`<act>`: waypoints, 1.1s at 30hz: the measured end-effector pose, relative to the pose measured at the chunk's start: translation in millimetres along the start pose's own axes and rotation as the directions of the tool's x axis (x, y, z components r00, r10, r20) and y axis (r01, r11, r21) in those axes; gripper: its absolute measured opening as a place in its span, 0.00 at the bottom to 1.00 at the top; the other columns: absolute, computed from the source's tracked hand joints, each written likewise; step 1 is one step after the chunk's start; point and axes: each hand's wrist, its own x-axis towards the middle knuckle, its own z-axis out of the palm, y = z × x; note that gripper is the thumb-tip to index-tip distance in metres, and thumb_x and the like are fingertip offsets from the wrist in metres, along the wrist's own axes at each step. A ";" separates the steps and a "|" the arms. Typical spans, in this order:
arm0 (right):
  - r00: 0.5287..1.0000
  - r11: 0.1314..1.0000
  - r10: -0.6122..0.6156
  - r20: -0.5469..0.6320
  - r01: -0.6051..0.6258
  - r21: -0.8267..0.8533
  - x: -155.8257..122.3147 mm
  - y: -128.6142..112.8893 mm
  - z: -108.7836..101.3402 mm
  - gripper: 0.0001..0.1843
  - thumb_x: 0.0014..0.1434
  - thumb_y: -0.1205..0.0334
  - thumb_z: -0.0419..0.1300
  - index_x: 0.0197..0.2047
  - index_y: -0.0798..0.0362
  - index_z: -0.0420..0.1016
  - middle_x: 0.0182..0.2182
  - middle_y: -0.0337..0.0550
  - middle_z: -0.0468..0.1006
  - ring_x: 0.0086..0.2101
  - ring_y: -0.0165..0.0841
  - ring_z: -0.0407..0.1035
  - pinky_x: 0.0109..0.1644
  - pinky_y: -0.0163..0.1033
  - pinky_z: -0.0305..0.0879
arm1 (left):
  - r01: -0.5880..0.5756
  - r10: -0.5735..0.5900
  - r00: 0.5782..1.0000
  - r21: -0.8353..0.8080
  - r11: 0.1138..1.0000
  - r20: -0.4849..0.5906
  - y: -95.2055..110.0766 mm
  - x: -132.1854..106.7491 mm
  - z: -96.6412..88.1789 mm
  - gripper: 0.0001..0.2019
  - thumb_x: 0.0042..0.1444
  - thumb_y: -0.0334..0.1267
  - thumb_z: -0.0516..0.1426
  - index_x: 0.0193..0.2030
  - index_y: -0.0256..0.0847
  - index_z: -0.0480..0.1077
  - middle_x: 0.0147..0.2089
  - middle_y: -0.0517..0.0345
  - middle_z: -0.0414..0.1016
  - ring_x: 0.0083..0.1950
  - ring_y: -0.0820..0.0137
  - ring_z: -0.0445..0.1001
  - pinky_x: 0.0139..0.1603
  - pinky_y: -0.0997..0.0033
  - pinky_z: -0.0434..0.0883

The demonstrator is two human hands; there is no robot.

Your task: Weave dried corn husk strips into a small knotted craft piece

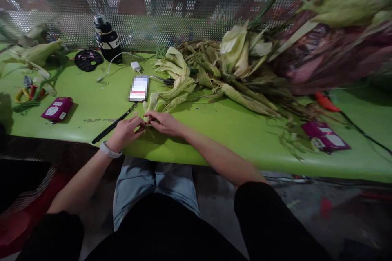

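Close to the front edge of the green table, my left hand (128, 128) and my right hand (163, 123) meet with bent fingers. Both pinch the narrow near end of a pale green corn husk bundle (176, 93), which lies stretched away from me. My fingertips hide exactly how it is gripped. Beyond it spreads a large heap of loose corn husks (245, 57), some green and some dry brown. A phone (139, 89) with a lit screen lies just past my left hand, and a black wrist strap (112, 126) runs beside it.
On the left are a purple box (57, 109), red-and-yellow-handled cutters (29, 91) and more husks (43, 53). A dark bottle (107, 40) stands by the mesh screen (171, 16). Another purple box (325, 136) and a pink plastic bag (337, 57) are on the right.
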 end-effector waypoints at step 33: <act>0.996 0.996 -0.085 -0.040 0.084 -0.031 5.5 7.2 -6.0 0.09 0.63 0.64 0.58 0.42 0.56 0.79 0.40 0.48 0.79 0.42 0.34 0.70 0.50 0.42 0.64 | 0.041 -0.016 0.979 0.118 0.992 -0.202 10.7 -4.3 3.4 0.05 0.60 0.36 0.59 0.42 0.41 0.75 0.38 0.54 0.83 0.39 0.65 0.81 0.43 0.65 0.74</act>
